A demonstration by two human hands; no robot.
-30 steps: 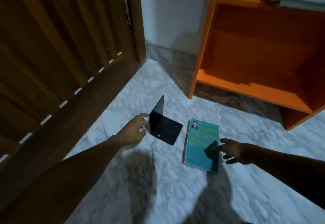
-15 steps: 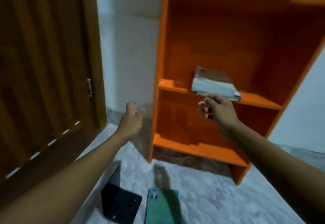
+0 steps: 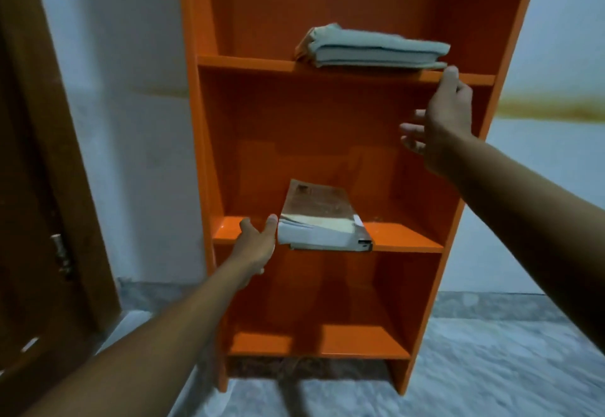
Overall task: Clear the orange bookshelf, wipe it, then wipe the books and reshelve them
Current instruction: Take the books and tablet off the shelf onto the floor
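Observation:
The orange bookshelf (image 3: 327, 135) stands straight ahead. A thick worn book (image 3: 319, 220) lies flat on its middle shelf, hanging a little over the front edge. My left hand (image 3: 257, 246) is open against the book's left side, thumb touching the page block. A pale grey book (image 3: 370, 48) lies flat on the upper shelf. My right hand (image 3: 442, 115) is raised with fingers spread just below that shelf's front edge, right of centre, one fingertip touching the edge under the grey book. The bottom shelf (image 3: 314, 341) holds nothing.
A dark wooden door (image 3: 42, 220) with a bolt stands to the left. A white wall (image 3: 131, 122) is behind and on both sides of the shelf. The floor (image 3: 491, 367) is pale marble.
My view rose from the floor, where a black notebook and a teal book lie, to the shelf. My left hand moved to the thick book; my right hand rose to the upper shelf.

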